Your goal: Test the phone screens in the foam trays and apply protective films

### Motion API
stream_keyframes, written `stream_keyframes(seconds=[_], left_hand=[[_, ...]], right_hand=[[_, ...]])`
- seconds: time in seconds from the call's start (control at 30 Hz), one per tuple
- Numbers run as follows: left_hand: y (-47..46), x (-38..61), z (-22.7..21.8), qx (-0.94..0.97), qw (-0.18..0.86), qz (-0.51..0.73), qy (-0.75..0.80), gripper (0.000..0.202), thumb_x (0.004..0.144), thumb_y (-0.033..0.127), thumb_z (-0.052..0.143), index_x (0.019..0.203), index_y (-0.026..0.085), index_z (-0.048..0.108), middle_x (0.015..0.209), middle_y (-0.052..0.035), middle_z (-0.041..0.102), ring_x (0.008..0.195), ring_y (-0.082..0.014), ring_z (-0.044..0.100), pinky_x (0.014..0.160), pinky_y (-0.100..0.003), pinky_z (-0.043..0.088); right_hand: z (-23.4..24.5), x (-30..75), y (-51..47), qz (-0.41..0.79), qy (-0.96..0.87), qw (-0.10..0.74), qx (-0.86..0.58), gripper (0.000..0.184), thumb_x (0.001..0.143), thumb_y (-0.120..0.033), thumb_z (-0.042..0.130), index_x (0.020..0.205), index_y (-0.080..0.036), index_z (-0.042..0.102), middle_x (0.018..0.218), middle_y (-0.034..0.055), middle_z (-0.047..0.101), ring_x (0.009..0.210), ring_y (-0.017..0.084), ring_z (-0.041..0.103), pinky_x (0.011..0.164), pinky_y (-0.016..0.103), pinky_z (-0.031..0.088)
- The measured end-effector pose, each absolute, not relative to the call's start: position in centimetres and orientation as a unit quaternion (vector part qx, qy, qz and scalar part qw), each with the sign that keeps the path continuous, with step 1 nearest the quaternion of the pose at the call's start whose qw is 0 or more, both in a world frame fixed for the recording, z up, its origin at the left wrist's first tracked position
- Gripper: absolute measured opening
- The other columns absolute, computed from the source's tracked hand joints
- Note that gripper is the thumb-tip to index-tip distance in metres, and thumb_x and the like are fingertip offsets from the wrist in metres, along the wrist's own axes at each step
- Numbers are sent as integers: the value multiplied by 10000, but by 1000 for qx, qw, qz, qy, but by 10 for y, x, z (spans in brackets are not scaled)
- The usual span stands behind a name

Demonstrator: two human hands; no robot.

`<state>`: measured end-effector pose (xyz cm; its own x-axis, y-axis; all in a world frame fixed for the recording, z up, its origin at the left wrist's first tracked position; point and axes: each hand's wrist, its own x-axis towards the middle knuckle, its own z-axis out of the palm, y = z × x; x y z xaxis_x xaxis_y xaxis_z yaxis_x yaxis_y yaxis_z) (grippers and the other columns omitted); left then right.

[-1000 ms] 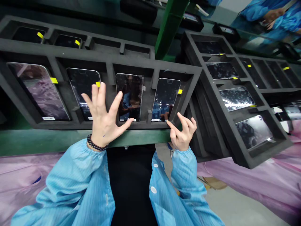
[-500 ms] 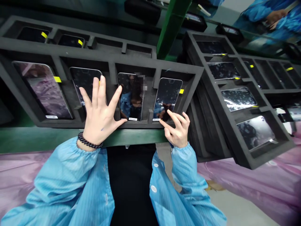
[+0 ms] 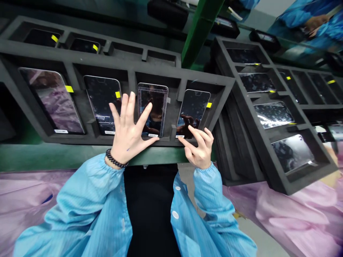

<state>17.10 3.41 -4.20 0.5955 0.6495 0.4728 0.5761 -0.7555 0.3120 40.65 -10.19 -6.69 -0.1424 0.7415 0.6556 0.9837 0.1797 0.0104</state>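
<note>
Several phone screens lie in the compartments of a black foam tray (image 3: 128,69) in front of me. Fingers spread wide, my left hand (image 3: 131,135) is over the tray's front, between the second screen (image 3: 100,96) and the third screen (image 3: 158,117). It holds nothing, and its index finger overlaps the third screen, whose edge shows a pale ladder-like pattern. At the lower end of the rightmost screen (image 3: 194,103) is my right hand (image 3: 199,146), fingers apart and half bent. Its fingertips are at the white label there; whether they press on the glass I cannot tell.
To the right stands a stack of foam trays (image 3: 289,125) with more screens in the top one. A green post (image 3: 199,32) rises behind my tray. Across the bench, a person's hands (image 3: 316,23) show between blue sleeves. Pink garments flank me on both sides.
My left hand has moved right, from over the second screen toward the third. The third screen now shows a ladder-like border pattern. My right hand stays at the rightmost screen.
</note>
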Motion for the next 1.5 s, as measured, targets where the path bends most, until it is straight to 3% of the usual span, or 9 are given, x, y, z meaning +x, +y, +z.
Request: stream_keyframes(seconds=[0.13,0.37,0.6,0.8,1.0,1.27,1.5], left_hand=[[33,176,-45,886,60,316,335,1006,823,563,722,1612,318,150,1699,-101,-84,1550,-450,-14,1211,-728,-31],[23,149,-47,822,58,380,419,692,968,462,466,1596,343,199,1703,97,-30,1566,-365,29,1300,-564,21],[10,128,-69,804,105,380,445,672,967,346,484,1586,403,227,1706,74,85,1569,-382,88,1301,-596,33],[28,147,-43,847,36,373,378,597,990,322,469,1555,435,314,1689,150,-75,1586,-292,-44,1294,-548,-84],[59,188,-14,887,-30,353,296,546,1016,463,424,1550,404,329,1693,63,-93,1583,-309,-28,1260,-625,-80],[68,204,-19,901,-33,347,259,551,1016,479,435,1546,342,367,1698,-31,-9,1578,-323,19,1248,-615,-101],[69,206,-19,896,-15,342,281,541,1011,454,460,1537,352,382,1699,-41,62,1576,-333,51,1241,-638,-93]], right_hand=[[-68,407,-108,-219,-700,313,-604,377,955,-249,430,1093,-301,777,1435,28,565,1199,224,543,1128,474,413],[-76,413,-118,-197,-574,374,-701,392,943,-208,442,1188,-256,745,1481,63,524,1291,279,522,1101,489,425],[-50,408,-89,-215,-601,323,-699,376,969,-253,447,1246,-231,700,1505,99,486,1364,284,486,1195,537,336],[-21,405,-46,-266,-606,296,-688,372,991,-274,430,1264,-231,679,1508,109,470,1381,259,462,1207,524,312],[-12,399,-30,-291,-612,271,-684,366,1001,-285,445,1293,-261,665,1534,105,445,1384,246,444,1217,527,284],[-10,399,-29,-277,-621,251,-689,371,998,-306,474,1328,-303,643,1595,71,388,1400,252,415,1234,535,231],[-11,397,-28,-272,-625,249,-688,362,1004,-324,488,1328,-313,649,1581,80,416,1407,245,416,1240,540,217]])
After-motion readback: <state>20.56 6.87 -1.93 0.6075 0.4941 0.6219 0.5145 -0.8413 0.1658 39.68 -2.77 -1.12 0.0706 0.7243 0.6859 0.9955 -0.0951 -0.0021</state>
